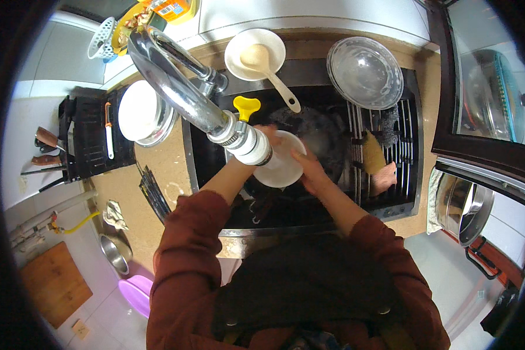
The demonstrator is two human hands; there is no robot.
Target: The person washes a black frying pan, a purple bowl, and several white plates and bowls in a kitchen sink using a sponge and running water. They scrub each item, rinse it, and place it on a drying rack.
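Observation:
A white bowl is held between my two hands over the black sink, just below the white nozzle of the chrome faucet. My left hand is at the bowl's far left rim, partly hidden by the nozzle. On the bowl's right side, my right hand grips the rim with the thumb on top. Behind the sink's near side, a beige ladle rests in another white bowl. A yellow knob stands beside the faucet.
Clear plastic bowls stand at the sink's back right, by a metal rack holding a yellowish sponge or cloth and a pink cloth. Stacked white bowls, a black dish rack with knives and dark chopsticks lie left.

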